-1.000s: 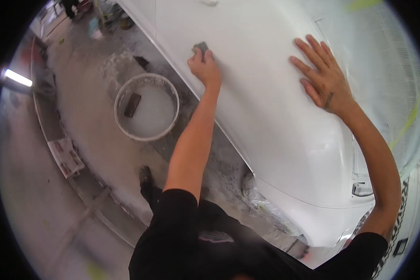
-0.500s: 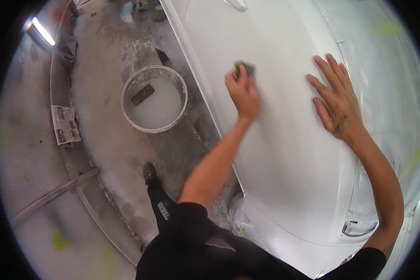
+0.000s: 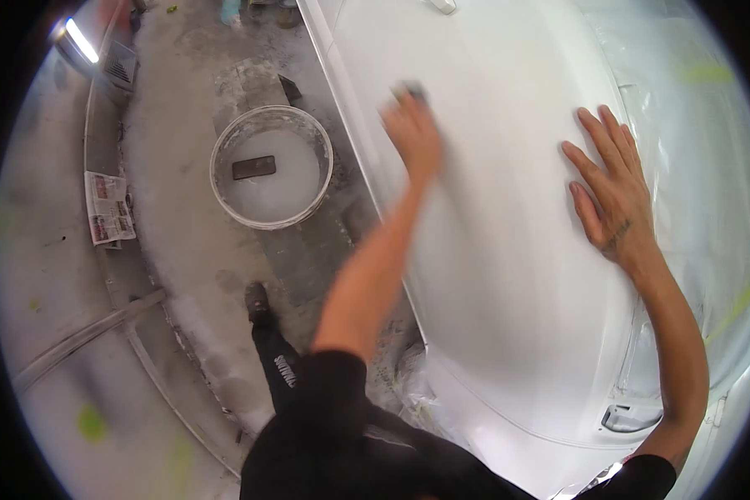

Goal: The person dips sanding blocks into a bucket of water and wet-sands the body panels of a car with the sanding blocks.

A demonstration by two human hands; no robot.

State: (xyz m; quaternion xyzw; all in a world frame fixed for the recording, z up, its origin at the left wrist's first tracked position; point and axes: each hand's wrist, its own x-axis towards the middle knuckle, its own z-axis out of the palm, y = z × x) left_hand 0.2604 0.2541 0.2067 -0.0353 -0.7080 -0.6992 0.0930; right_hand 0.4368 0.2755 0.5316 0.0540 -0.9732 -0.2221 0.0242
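Black cloth of a short-sleeved shirt [image 3: 317, 442] is nearest to me, as I watch through the head camera. The bare right hand [image 3: 612, 196] lies with fingers spread wide on a glossy, white, curved car panel [image 3: 508, 250]; it grips nothing, and I think this wide placing gives steady support to the body. The bare left hand [image 3: 417, 142] has a narrow grip: its fingertips pinch a small dark block [image 3: 412, 88] over the same panel. Probably it is held so for fine control, but motion blurs it, and I cannot tell its exact shape.

The white surface is smooth, with soft grey shading. Clear wrinkled plastic sheeting [image 3: 692, 175] lies along its far side, perhaps for protection.

On the other side, a round pale bucket [image 3: 272, 225] stands on the stained grey floor [image 3: 179, 158], within easy reach, I judge. Inside are cloudy whitish liquid [image 3: 296, 185] and a dark brown rectangular piece [image 3: 253, 167]. Farther, printed paper [image 3: 109, 208] hangs by a dusty ledge, and a bright tube lamp [image 3: 82, 41] shines.
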